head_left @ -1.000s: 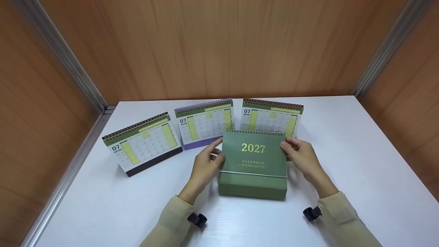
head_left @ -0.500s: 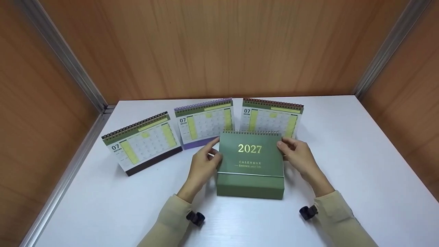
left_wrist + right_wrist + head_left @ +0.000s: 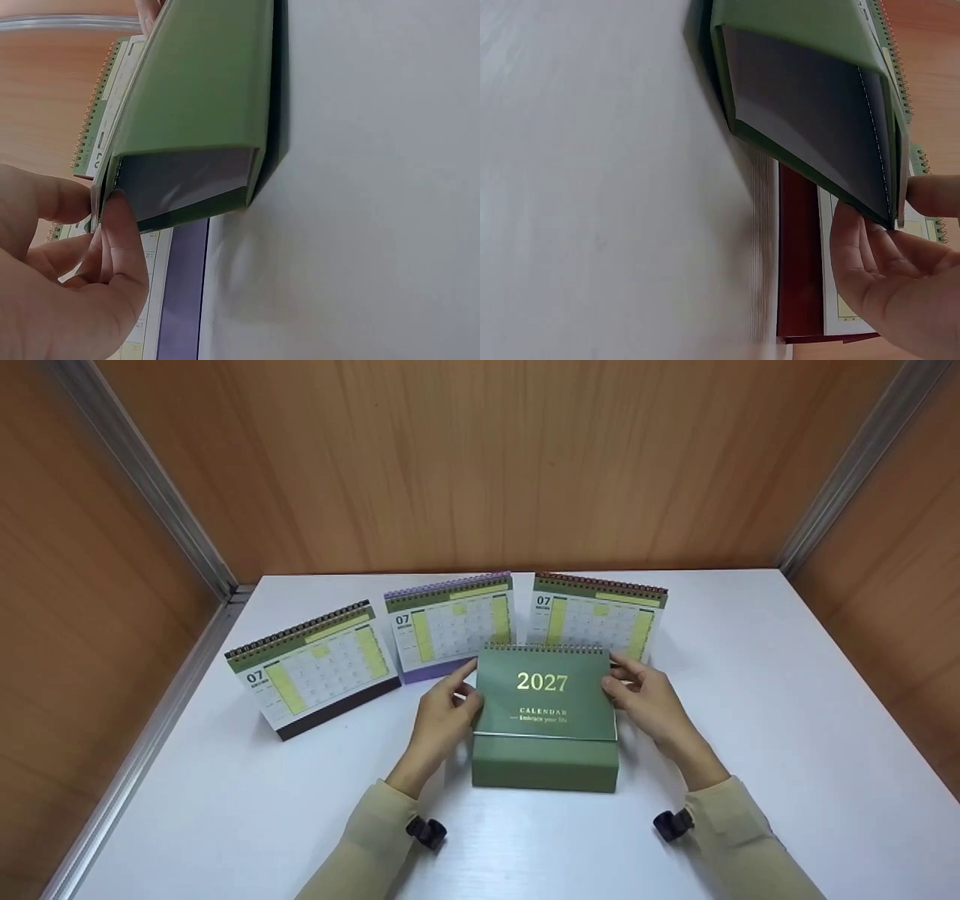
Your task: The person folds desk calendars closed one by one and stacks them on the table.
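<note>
A green desk calendar [image 3: 544, 701] with gold "2027" lettering and a wire spiral stands tilted at the middle of the table. My left hand [image 3: 439, 716] pinches its left edge, thumb in front; the left wrist view shows the fingers [image 3: 120, 240] on both sides of the panel. My right hand [image 3: 651, 701] pinches the opposite edge, its thumb on the cover and its fingers [image 3: 851, 240] behind. Both wrist views look into the hollow triangular stand. Whether its base touches the table everywhere is hard to tell.
Behind stand three calendars opened at 07: one with a black base [image 3: 315, 671] at left, one with a purple base [image 3: 454, 626] in the middle, and one with a dark red base [image 3: 596, 619], partly covered by the green one. Wooden panels [image 3: 480, 465] enclose the white table [image 3: 787, 720].
The green calendar has shifted slightly left, both hands moving along with it and keeping their grip. The three calendars behind stand as before.
</note>
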A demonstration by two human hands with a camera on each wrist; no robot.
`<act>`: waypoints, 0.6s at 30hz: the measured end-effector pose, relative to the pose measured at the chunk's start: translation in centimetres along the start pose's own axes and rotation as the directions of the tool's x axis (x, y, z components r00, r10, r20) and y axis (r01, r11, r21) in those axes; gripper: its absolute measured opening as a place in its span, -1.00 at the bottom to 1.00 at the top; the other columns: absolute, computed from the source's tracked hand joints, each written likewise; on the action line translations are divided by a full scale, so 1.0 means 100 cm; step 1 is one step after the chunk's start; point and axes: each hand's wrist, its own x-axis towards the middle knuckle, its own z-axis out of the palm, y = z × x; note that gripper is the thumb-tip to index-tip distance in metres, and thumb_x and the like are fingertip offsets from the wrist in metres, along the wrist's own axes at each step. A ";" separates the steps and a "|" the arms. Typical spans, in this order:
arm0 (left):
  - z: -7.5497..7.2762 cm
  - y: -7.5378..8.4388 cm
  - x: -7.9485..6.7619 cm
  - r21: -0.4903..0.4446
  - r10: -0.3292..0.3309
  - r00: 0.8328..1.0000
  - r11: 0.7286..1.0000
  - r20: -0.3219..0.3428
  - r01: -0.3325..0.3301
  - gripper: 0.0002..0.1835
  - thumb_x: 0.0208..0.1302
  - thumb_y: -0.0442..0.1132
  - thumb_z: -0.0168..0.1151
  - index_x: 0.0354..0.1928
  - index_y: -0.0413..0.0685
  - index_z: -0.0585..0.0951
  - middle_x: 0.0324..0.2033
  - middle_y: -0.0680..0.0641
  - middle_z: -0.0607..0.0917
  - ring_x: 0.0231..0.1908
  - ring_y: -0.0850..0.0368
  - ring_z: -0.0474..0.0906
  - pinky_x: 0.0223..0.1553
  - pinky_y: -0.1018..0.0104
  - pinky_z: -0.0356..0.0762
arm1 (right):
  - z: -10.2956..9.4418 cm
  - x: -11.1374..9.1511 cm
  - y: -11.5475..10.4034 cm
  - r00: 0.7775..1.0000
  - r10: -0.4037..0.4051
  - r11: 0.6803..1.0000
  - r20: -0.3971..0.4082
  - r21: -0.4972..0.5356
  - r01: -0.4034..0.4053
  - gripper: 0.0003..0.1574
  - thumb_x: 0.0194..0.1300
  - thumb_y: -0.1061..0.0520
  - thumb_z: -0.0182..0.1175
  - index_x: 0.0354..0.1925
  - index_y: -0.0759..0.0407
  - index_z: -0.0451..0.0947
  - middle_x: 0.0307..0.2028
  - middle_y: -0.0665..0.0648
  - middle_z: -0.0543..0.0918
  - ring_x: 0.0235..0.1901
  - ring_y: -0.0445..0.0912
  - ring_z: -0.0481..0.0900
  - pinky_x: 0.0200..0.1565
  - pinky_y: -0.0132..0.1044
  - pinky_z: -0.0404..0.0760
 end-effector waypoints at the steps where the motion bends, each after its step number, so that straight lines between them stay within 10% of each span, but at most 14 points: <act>1: 0.000 -0.001 0.000 0.001 -0.001 1.000 1.000 0.000 0.001 -0.42 0.26 -0.23 0.15 0.35 0.28 0.45 -0.26 0.04 0.62 -0.36 0.17 0.51 -0.37 0.31 0.51 | 0.000 0.000 0.000 1.000 -0.004 1.000 0.004 -0.007 0.005 -0.25 0.44 0.06 0.13 0.47 0.19 0.15 0.16 0.28 0.49 0.08 0.06 0.54 -0.05 -0.33 0.65; 18: -0.001 -0.006 0.003 0.008 -0.024 1.000 1.000 0.008 0.024 -0.47 0.25 -0.24 0.16 0.30 0.05 0.52 -0.29 0.02 0.62 -0.33 0.17 0.52 -0.32 0.32 0.51 | 0.006 -0.002 0.006 0.992 -0.026 0.998 0.123 -0.058 0.033 -0.22 0.44 0.13 0.12 0.49 0.23 0.07 0.31 0.33 0.38 0.09 0.12 0.58 -0.08 -0.22 0.65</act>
